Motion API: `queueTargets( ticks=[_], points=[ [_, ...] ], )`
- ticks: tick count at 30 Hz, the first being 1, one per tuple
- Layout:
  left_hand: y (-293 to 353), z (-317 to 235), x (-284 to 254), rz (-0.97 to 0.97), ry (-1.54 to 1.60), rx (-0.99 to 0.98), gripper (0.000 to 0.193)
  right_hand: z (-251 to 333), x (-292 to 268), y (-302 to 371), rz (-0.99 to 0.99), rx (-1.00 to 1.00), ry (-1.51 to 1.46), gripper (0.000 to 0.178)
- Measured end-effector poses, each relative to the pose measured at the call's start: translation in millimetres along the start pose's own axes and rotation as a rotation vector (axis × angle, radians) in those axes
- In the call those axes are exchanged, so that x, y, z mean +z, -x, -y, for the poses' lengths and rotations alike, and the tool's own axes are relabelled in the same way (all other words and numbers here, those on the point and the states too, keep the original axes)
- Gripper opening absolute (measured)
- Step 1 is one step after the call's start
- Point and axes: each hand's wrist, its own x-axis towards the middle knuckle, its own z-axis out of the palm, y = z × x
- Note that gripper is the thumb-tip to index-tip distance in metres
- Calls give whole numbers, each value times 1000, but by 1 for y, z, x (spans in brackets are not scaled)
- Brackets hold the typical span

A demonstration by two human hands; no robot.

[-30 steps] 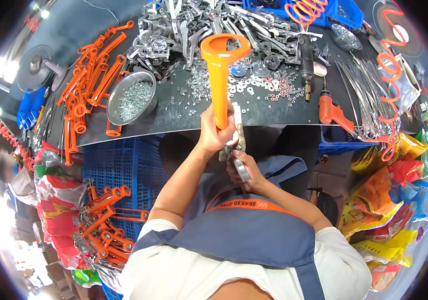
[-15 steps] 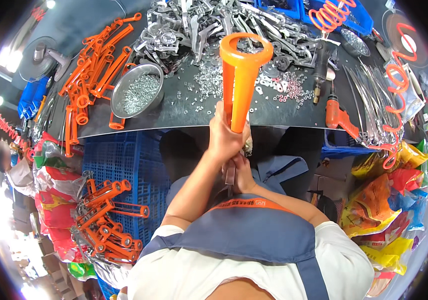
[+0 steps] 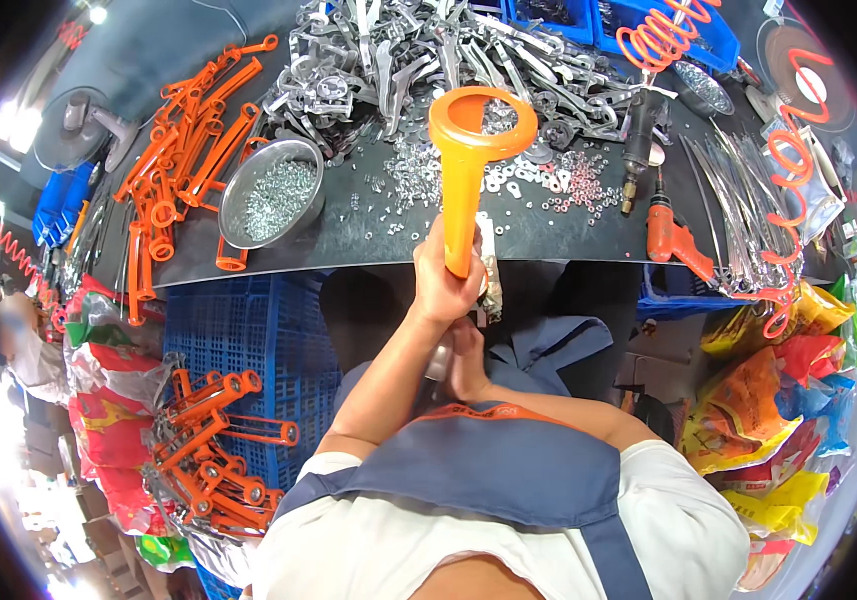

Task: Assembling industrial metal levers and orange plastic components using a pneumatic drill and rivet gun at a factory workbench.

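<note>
My left hand [image 3: 446,285] is wrapped round the lower end of an orange caulking gun frame [image 3: 464,190], which stands upright with its ring end towards the top. A pale metal strip [image 3: 490,265] shows along the right side of that hand. Close below, my right hand [image 3: 467,360] is closed at the frame's lower end, beside a silvery metal part [image 3: 439,362] that it seems to grip. My fingers and the frame hide how these pieces join.
On the dark bench lie orange frames [image 3: 189,150], a bowl of small metal parts [image 3: 274,193], metal levers [image 3: 389,60], loose nuts [image 3: 579,185], an orange power drill [image 3: 674,235] and metal rods [image 3: 739,200]. Blue crates [image 3: 239,340] and more orange frames [image 3: 214,435] stand left.
The orange frame and my left hand have shifted slightly left, and the ring end sits lower in view. My right hand has moved a little left, and the silvery part now shows beside it.
</note>
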Motion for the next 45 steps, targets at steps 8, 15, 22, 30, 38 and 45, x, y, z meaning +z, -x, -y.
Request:
queueTargets(
  ticks=[8, 15, 22, 30, 38, 45],
  points=[
    [20, -18, -19, 89, 494, -258, 22, 96, -33, -17, 516, 488, 614, 33],
    [0, -92, -88, -83, 1002, 271, 38, 113, -90, 4, 651, -238, 913, 23],
    [-1, -71, -78, -122, 1298, 161, 31, 156, -18, 36, 587, 72, 352, 40],
    [6, -77, -63, -102, 889, 94, 29, 171, -31, -67, 207, -721, 989, 17],
    [20, -1, 1, -44, 444, -57, 18, 148, -7, -121, 424, -731, 1137, 30],
    [21, 12, -12, 127, 352, -201, 31, 135, -2, -144, 646, -766, 1327, 36]
  ],
)
